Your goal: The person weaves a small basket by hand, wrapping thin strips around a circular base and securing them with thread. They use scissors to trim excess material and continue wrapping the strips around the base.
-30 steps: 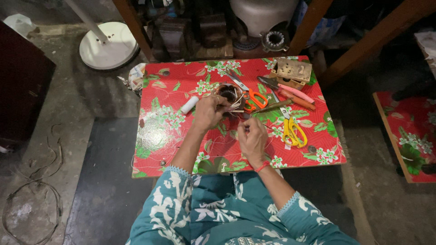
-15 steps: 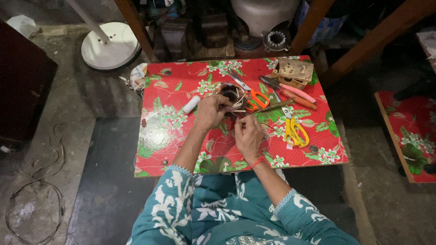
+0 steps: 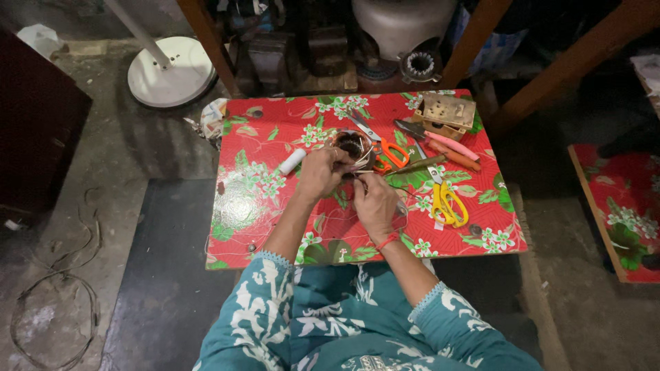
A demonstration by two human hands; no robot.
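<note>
Motor stator (image 3: pixel 354 148) with pale winding wires sits mid-table on the red floral table (image 3: pixel 275 206), gripped by the closed left hand (image 3: pixel 322 173); right hand (image 3: pixel 375 199) pinches its wires; orange scissors (image 3: pixel 388 152) touch it behind; yellow scissors (image 3: pixel 447 200), white tube (image 3: pixel 291 161), wooden box (image 3: pixel 447 113) lie nearby.

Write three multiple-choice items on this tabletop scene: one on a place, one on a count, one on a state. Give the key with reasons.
1. Where do the yellow-handled scissors lie?
A. right of the hands
B. left of the hands
C. on the floor

2. How many pairs of scissors are on the table?
A. one
B. two
C. four

3. What are the left hand and right hand doing?
A. resting flat
B. both working at the round wire-wound part
C. holding scissors

Key: A, they lie right of both hands; B, yellow-handled and orange-handled scissors; B, both hands meet at it.
</note>
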